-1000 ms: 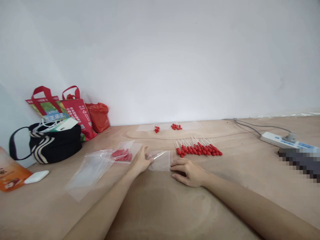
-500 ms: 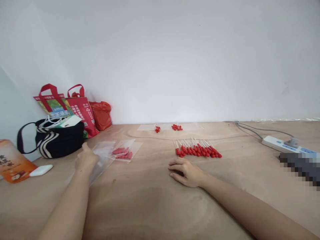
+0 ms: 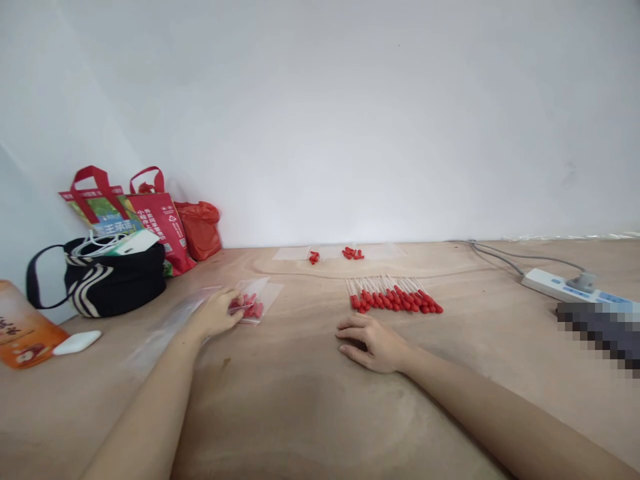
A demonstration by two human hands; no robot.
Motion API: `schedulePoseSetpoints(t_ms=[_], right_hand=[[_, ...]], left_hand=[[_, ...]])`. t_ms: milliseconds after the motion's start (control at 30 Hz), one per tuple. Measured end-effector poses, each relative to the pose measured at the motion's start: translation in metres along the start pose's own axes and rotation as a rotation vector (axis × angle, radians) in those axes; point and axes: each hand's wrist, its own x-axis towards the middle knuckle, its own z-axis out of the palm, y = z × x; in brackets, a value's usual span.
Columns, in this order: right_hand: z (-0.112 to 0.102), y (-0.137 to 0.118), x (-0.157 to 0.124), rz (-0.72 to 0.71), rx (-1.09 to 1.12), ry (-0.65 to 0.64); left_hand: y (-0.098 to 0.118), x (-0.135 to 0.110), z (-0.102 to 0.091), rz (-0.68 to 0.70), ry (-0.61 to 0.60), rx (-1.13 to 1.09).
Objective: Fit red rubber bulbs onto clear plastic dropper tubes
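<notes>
My left hand (image 3: 217, 313) reaches over small clear zip bags (image 3: 265, 300) that hold red pieces (image 3: 254, 309). Its thumb and fingers are apart at the left edge of these bags, and nothing visible is gripped. Beneath and left of that hand lie more clear plastic bags (image 3: 165, 333), partly covered by the wrist. My right hand (image 3: 373, 342) rests on the tabletop with thumb and fingers spread, holding nothing. Just beyond it is a row of thin white sticks with red tips (image 3: 395, 300), their tips pointing toward me.
At the back lie loose red pieces (image 3: 353, 253) near flat clear bags (image 3: 290, 253). On the left are a black bag (image 3: 117, 283), shopping bags (image 3: 163, 227), an orange pouch (image 3: 30, 327) and a white case (image 3: 77, 342). A power strip (image 3: 555, 283) sits right.
My left hand has moved right, from beside the black bag across the clear bags to the small bags of red pieces. The right hand stays put; the view has shifted slightly.
</notes>
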Motion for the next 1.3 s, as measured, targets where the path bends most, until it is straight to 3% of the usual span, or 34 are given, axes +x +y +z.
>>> schedulePoseSetpoints(t_ms=[100,200,300,500,600,733,933,1133,1300], right_hand=[[0.0,0.0,0.0,-0.008,0.003,0.005],[0.0,0.0,0.0,-0.017,0.0,0.016],[-0.001,-0.001,0.0,-0.024,-0.008,0.016],[0.001,0.001,0.0,0.053,-0.059,0.076],[0.004,0.003,0.0,0.139,-0.053,0.114],[0.005,0.006,0.0,0.181,-0.032,0.106],[0.005,0.006,-0.001,0.2,-0.016,0.094],[0.005,0.009,0.0,0.185,-0.031,0.157],[0.007,0.013,0.001,0.085,-0.13,0.213]], left_hand=[[-0.002,0.002,0.007,0.05,0.011,-0.02],[0.011,0.007,0.012,0.07,0.113,-0.051],[0.048,0.012,0.018,0.092,0.211,-0.107],[0.148,0.009,0.042,0.266,0.172,-0.175],[0.17,0.005,0.046,0.335,0.157,-0.29],[0.162,-0.001,0.034,0.384,0.109,-0.409],[0.132,-0.009,0.016,0.366,0.01,-0.373],[0.137,-0.004,0.027,0.273,0.023,-0.525],[0.147,-0.003,0.038,0.185,0.041,-0.675]])
